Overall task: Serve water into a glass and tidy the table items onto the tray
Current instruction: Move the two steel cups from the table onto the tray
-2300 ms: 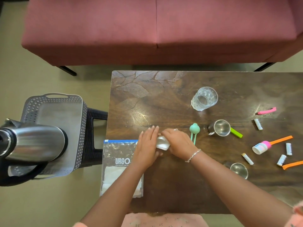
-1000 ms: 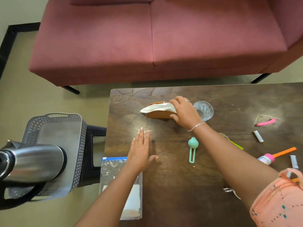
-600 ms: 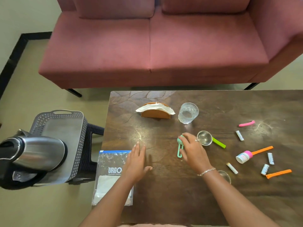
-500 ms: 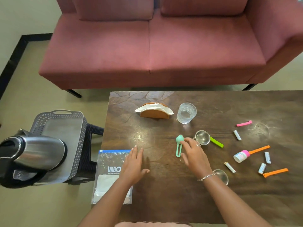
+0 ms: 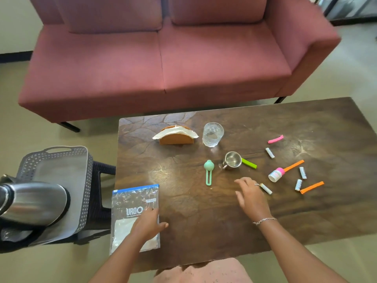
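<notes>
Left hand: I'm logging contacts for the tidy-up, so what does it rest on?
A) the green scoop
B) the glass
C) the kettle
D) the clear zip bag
D: the left hand lies flat on the zip bag, fingers straight.

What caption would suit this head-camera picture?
Left hand over a plastic bag, right hand open above the cluttered table, glass behind.

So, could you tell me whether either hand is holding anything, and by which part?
Nothing is held: the left hand lies flat on the zip bag, the right hand open.
</notes>
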A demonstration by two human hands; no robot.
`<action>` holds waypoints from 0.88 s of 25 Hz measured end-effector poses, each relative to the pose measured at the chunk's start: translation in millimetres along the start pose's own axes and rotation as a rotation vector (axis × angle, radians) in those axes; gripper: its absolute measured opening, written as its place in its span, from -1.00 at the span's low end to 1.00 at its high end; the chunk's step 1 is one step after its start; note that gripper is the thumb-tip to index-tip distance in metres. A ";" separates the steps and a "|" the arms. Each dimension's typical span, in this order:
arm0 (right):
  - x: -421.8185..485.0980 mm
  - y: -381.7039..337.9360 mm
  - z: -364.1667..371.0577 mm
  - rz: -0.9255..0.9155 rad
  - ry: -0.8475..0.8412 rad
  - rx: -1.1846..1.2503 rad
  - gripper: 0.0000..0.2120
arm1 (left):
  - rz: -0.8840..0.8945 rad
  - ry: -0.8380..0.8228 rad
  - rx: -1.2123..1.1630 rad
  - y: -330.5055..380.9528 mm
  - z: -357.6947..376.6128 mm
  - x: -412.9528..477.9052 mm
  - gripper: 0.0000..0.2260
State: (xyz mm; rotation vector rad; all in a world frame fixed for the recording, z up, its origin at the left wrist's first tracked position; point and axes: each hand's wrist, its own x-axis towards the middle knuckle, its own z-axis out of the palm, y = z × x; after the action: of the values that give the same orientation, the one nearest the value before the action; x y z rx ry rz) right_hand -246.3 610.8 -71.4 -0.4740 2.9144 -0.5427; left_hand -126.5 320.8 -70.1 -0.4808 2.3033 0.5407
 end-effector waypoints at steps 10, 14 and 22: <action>-53.5 47.0 -7.9 0.722 0.279 0.354 -0.80 | 0.179 -0.037 0.005 62.3 -16.4 33.1 -0.55; -61.3 46.4 17.0 1.306 0.428 0.836 -0.85 | 0.171 0.004 -0.203 108.7 -26.0 58.6 -0.68; -33.4 6.4 56.9 1.688 0.396 1.546 -0.70 | -0.030 -0.009 -0.730 180.2 -17.4 123.3 -0.89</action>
State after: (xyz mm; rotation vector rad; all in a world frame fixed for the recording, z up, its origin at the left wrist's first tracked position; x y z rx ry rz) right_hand -205.8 608.9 -123.9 1.9404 1.1609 -1.9039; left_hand -306.4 441.4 -103.0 -0.8426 2.0286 1.3713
